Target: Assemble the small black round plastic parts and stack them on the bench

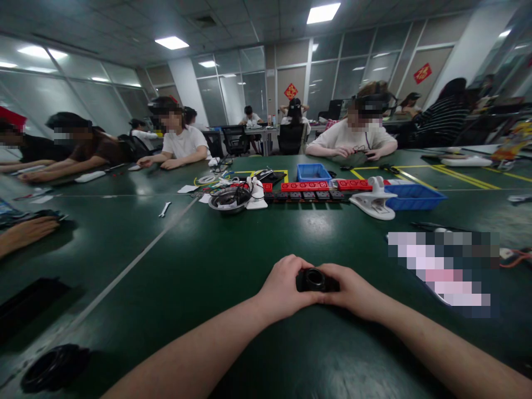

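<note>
Between my two hands is a small black part with a round opening on top [315, 280], low over the green table [199, 277]. Its exact kind cannot be made out. My left hand [285, 285] curls around its left side, and my right hand [349, 288] closes on its right side. My thumb tips meet in front of it, and the fingers partly hide its sides. At the lower left lies a black ring-shaped piece [56, 367], apart from my hands.
Ahead stand a metal bowl of cables [229, 200], a white clamp stand [376, 200], red socket strips [305, 186] and blue trays [415, 197]. A wrench [165, 209] lies left. A blurred-out flat object [440, 271] is at right. Several people sit around; one person's hand [31, 233] rests at left.
</note>
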Demonstrator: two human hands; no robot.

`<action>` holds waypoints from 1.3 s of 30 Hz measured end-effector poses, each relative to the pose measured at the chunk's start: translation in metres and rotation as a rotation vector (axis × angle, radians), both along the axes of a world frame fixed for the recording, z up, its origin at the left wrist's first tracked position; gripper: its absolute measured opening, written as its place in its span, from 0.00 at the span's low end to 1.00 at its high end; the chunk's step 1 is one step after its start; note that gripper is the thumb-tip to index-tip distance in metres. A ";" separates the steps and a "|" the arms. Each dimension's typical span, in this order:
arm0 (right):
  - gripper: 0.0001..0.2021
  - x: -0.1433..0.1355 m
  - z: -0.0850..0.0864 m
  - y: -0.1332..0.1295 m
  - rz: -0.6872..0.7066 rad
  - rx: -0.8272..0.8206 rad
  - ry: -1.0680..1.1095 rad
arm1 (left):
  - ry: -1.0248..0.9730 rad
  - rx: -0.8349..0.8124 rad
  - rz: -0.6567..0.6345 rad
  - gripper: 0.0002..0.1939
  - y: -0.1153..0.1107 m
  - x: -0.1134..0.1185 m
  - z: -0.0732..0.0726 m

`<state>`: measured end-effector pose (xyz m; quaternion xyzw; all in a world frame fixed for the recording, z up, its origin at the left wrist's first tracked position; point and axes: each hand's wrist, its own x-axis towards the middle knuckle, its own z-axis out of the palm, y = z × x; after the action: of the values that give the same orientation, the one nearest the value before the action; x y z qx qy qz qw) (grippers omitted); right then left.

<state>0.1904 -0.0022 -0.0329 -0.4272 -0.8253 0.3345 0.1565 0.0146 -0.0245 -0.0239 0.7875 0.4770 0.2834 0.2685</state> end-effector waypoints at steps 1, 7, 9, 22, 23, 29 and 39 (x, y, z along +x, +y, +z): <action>0.14 0.000 0.000 0.000 -0.015 -0.002 0.003 | -0.003 0.000 0.021 0.20 -0.001 0.001 0.000; 0.12 -0.006 -0.009 -0.005 -0.171 0.095 -0.077 | 0.039 0.007 0.166 0.18 -0.008 0.009 -0.001; 0.13 -0.011 -0.011 -0.009 -0.233 0.149 -0.131 | 0.048 0.014 0.203 0.18 -0.009 0.011 -0.001; 0.13 -0.025 -0.004 -0.018 -0.278 0.307 -0.304 | 0.051 0.057 0.245 0.17 -0.005 0.009 -0.003; 0.17 -0.023 -0.003 -0.018 -0.264 0.300 -0.270 | 0.040 0.058 0.221 0.17 -0.004 0.007 -0.003; 0.38 -0.009 -0.005 -0.012 -0.157 0.165 -0.047 | -0.013 0.017 0.049 0.18 0.005 -0.004 -0.003; 0.22 -0.010 0.014 0.020 0.190 -0.244 0.081 | 0.011 0.022 -0.038 0.19 0.013 -0.009 -0.001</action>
<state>0.1809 0.0178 -0.0191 -0.3492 -0.8082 0.4626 0.1042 0.0056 -0.0117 -0.0252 0.8008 0.4604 0.2790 0.2626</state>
